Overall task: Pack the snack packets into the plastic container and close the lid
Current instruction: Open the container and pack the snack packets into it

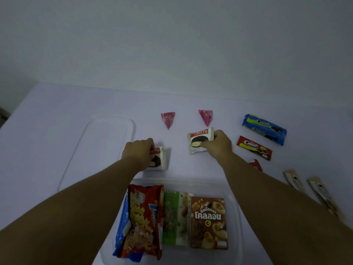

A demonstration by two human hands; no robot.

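Observation:
The clear plastic container (236, 211) sits at the near edge and holds a red snack bag (142, 217), a green nut packet (174, 217) and a brown biscuit box (209, 222). Its clear lid (99, 150) lies flat to the left, further back. My left hand (139, 152) grips a white Choco Pie packet (161, 159) on the table just beyond the container. My right hand (219, 145) grips a second Choco Pie packet (198, 140), slightly tilted, to the right of the first.
Two pink triangular packets (168, 119) (206, 116) lie further back. At the right are a blue cookie pack (264, 129), a red cookie pack (254, 148), a small red packet (257, 164) partly behind my right arm and two tan sachets (294, 180) (322, 194).

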